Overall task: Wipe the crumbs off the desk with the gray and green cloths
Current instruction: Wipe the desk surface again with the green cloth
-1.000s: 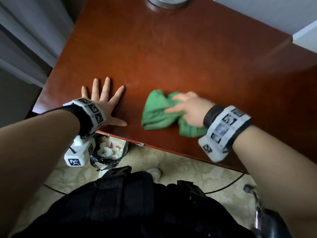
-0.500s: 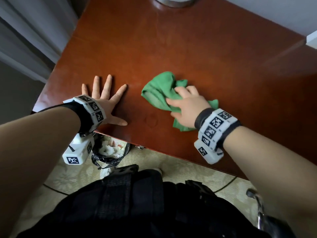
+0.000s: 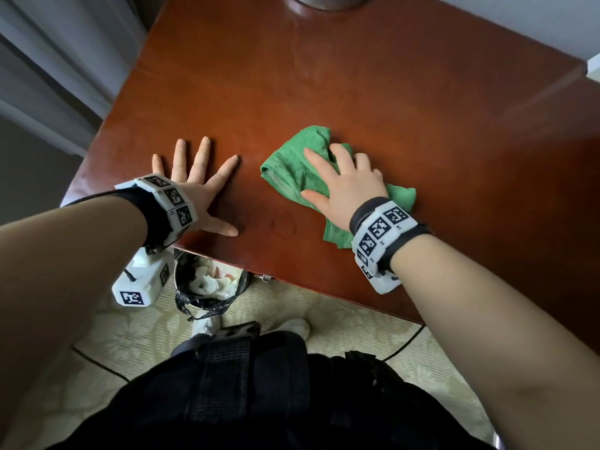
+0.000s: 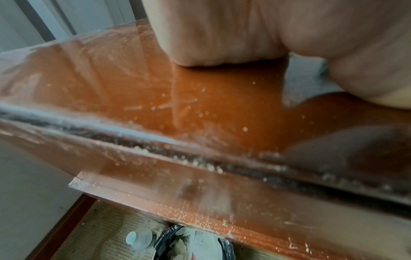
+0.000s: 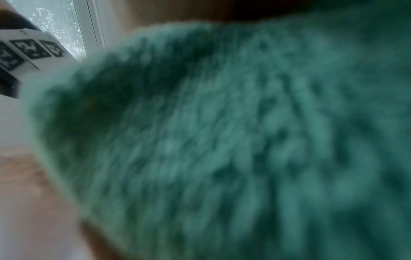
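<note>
My right hand (image 3: 347, 186) lies on the green cloth (image 3: 289, 170) and presses it onto the red-brown desk (image 3: 357, 86), index finger and thumb stretched out. The right wrist view is filled by the blurred green cloth (image 5: 222, 140). My left hand (image 3: 201, 196) rests flat on the desk with its fingers spread, to the left of the cloth, and holds nothing. Pale crumbs (image 4: 200, 163) line the desk's near edge, and a few crumbs (image 4: 244, 129) dot the top below my left palm (image 4: 222, 35). No gray cloth is in view.
A bin with a black liner (image 3: 207, 280) holding crumpled tissue stands on the floor under the desk's near left edge. A small bottle (image 4: 138, 237) lies beside it. A round metal base (image 3: 324, 0) sits at the desk's far edge. Faint ring mark (image 3: 284, 225) between the hands.
My right hand has slid the green cloth away from the near edge and a little left. Its fingers went from bunching the cloth to lying spread on it. The left hand has stayed put.
</note>
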Demonstrator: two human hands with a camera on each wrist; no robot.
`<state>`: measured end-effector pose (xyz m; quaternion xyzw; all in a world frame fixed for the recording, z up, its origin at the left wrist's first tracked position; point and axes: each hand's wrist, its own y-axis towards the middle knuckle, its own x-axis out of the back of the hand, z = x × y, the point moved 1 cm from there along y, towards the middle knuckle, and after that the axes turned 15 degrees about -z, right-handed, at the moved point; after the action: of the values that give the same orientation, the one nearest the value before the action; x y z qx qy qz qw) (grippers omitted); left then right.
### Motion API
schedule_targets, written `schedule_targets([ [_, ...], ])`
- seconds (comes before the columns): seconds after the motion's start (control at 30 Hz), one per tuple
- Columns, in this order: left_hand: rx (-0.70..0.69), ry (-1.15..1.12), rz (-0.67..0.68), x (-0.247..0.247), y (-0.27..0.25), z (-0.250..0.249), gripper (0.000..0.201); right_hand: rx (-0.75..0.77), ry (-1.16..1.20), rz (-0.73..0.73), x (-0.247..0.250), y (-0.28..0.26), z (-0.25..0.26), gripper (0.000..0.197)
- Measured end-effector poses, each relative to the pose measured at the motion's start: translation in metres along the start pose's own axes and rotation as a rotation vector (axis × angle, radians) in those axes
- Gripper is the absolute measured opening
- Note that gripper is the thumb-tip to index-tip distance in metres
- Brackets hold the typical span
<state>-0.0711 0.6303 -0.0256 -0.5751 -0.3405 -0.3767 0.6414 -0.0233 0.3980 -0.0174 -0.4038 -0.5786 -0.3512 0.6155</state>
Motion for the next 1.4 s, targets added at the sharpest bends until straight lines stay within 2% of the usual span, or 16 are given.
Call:
schedule_targets([
  [0.2, -0.003, 0.007, -0.011, 0.002, 0.000, 0.000, 0.123, 0.006, -0.035, 0.077, 0.002, -0.004, 0.005, 0.076],
  [0.3, -0.024, 0.016, -0.015, 0.002, 0.001, 0.002, 0.124, -0.032, -0.047, 0.080, 0.004, -0.006, 0.010, 0.073],
  [0.4, -0.058, 0.004, -0.020, 0.004, 0.001, 0.006, 0.123, -0.172, -0.004, 0.052, 0.003, -0.009, 0.022, 0.067],
  [0.57, -0.159, -0.040, -0.024, 0.004, 0.001, 0.016, 0.119, -0.504, 0.071, 0.006, 0.001, -0.017, 0.058, 0.062],
  [0.63, -0.231, -0.061, -0.056, 0.000, -0.003, 0.029, 0.114, -0.548, 0.069, 0.002, -0.002, -0.023, 0.083, 0.061],
  [0.77, -0.420, 0.068, -0.166, -0.023, -0.016, 0.090, 0.111, -0.458, 0.038, -0.038, -0.004, -0.038, 0.152, 0.061],
  [0.83, -0.389, 0.120, -0.192, -0.031, -0.023, 0.125, 0.116, -0.368, 0.064, -0.036, -0.003, -0.042, 0.192, 0.061],
  [0.93, -0.350, 0.137, -0.173, -0.037, -0.028, 0.154, 0.116, -0.114, 0.157, 0.044, 0.002, -0.053, 0.243, 0.059],
  [1.0, -0.364, 0.135, -0.176, -0.040, -0.028, 0.158, 0.114, -0.049, 0.215, 0.054, 0.010, -0.066, 0.247, 0.058],
  [1.07, -0.374, 0.147, -0.179, -0.041, -0.027, 0.157, 0.118, -0.239, 0.250, -0.086, 0.021, -0.074, 0.219, 0.057],
  [1.13, -0.372, 0.163, -0.158, -0.041, -0.026, 0.157, 0.115, -0.570, 0.267, -0.251, 0.030, -0.080, 0.171, 0.057],
  [1.17, -0.373, 0.161, -0.152, -0.041, -0.025, 0.157, 0.113, -0.740, 0.254, -0.259, 0.031, -0.083, 0.147, 0.057],
  [1.23, -0.387, 0.150, -0.165, -0.040, -0.025, 0.157, 0.112, -0.967, 0.185, -0.101, 0.023, -0.089, 0.120, 0.056],
  [1.27, -0.393, 0.143, -0.176, -0.041, -0.026, 0.158, 0.112, -1.019, 0.169, -0.014, 0.015, -0.090, 0.118, 0.056],
  [1.33, -0.399, 0.135, -0.195, -0.043, -0.026, 0.159, 0.113, -1.008, 0.133, 0.036, 0.005, -0.086, 0.136, 0.055],
  [1.4, -0.403, 0.128, -0.212, -0.045, -0.026, 0.160, 0.112, -0.814, 0.103, 0.008, 0.001, -0.074, 0.172, 0.056],
])
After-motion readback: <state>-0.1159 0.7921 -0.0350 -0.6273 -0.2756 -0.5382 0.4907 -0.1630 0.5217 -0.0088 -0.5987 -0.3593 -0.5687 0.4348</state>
